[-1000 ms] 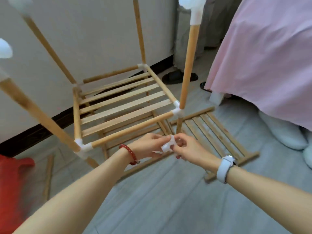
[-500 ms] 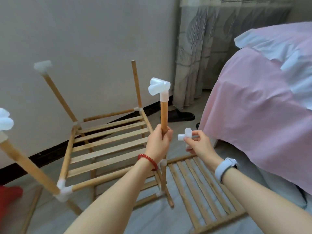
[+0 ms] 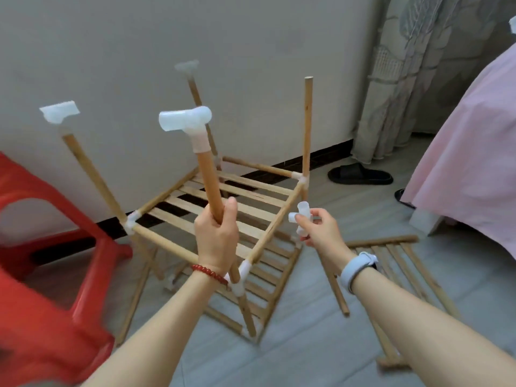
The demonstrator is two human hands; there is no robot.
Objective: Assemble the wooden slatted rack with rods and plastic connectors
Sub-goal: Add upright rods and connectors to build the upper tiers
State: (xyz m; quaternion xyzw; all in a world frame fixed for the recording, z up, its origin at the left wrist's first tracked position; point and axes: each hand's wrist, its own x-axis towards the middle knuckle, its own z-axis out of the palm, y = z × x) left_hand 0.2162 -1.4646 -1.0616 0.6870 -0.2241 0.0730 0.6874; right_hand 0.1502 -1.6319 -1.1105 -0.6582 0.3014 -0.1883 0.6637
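Head view shows the wooden rack [image 3: 223, 208] standing on the floor in the middle of the frame. The left hand [image 3: 216, 233] is closed around the near upright rod [image 3: 210, 180], which carries a white connector [image 3: 185, 121] on top. The right hand [image 3: 321, 233] pinches a loose white connector [image 3: 300, 216] just right of the rack; its fingers hide the lower part of it. The two far capped rods at upper left are blurred. A loose slatted panel [image 3: 402, 277] lies at lower right, partly behind the right forearm. A red stool [image 3: 42, 275] is cut off at the left edge.
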